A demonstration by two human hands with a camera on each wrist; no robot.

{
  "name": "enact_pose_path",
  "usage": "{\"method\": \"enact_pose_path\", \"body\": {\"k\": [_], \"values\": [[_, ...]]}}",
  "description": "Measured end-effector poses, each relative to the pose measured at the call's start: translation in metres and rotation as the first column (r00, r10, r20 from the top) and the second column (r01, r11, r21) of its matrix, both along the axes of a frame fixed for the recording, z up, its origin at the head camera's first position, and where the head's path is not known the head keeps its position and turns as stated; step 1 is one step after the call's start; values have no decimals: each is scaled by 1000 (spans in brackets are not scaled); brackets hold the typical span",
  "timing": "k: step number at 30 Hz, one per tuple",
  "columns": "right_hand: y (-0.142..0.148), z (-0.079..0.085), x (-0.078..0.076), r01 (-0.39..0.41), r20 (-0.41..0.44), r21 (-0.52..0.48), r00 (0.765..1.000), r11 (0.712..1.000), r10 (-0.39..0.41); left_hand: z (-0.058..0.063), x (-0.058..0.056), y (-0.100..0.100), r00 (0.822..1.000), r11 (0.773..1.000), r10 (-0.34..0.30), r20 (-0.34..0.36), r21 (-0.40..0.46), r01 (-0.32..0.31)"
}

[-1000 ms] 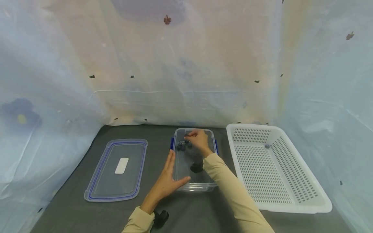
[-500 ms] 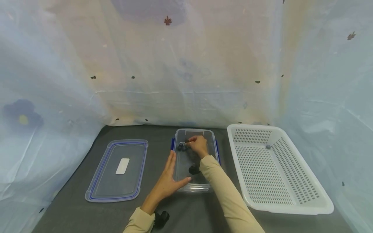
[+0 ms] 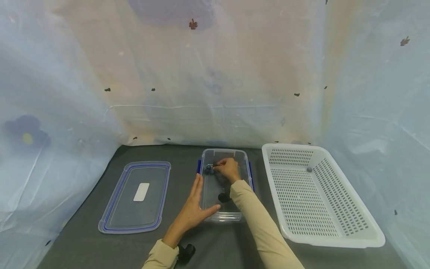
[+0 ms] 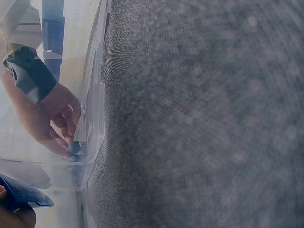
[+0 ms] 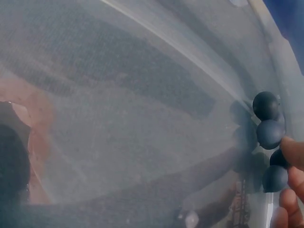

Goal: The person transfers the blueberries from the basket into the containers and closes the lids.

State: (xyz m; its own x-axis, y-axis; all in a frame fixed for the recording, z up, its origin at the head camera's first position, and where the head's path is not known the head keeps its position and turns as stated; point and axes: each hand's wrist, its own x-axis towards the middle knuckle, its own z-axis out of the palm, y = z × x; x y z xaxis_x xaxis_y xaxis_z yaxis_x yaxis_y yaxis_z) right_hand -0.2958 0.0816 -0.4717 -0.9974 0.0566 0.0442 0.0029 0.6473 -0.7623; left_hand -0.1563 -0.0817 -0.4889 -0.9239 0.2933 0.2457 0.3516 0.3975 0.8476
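In the head view, a clear plastic food box (image 3: pixel 209 205) with blue side latches holds several blueberries (image 3: pixel 208 170) toward its far left. My right hand (image 3: pixel 229 170) reaches down into the box, its thumb and fingertips pinching a blueberry (image 5: pixel 275 178) at the cluster. Through the clear wall, the left wrist view shows those fingertips on a dark blueberry (image 4: pixel 74 146) low in the box. My left hand (image 3: pixel 191 209) rests along the box's near left side, fingers straight and thumb spread toward the front rim. A blue latch (image 4: pixel 23 194) lies by its fingers.
A white perforated basket (image 3: pixel 356 241) stands at the right with one blueberry (image 3: pixel 309 169) inside. Flat on the dark table at the left lies the clear lid (image 3: pixel 121 213) with a blue seal and a white label (image 3: pixel 141 191). Plastic sheeting (image 3: pixel 215 123) closes off the back.
My right hand has shifted slightly down and nearer inside the box, with its fingertips now in among the blueberries. The left hand has stayed in place.
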Motion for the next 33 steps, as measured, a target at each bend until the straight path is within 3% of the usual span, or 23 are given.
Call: {"method": "enact_pose_path", "body": {"k": [20, 28, 33], "values": [[2, 2, 0, 8, 84, -63, 996, 998, -3, 1, 1, 0, 1000, 1000, 9, 8, -19, -8], [1, 6, -5, 5, 50, -110, 999, 994, 0, 1, 1, -1, 1000, 1000, 16, -19, -23, -17], [0, 19, -5, -7, 12, -162, 1000, 987, 9, 0, 0, -1, 999, 999, 20, -28, -29, -21]]}}
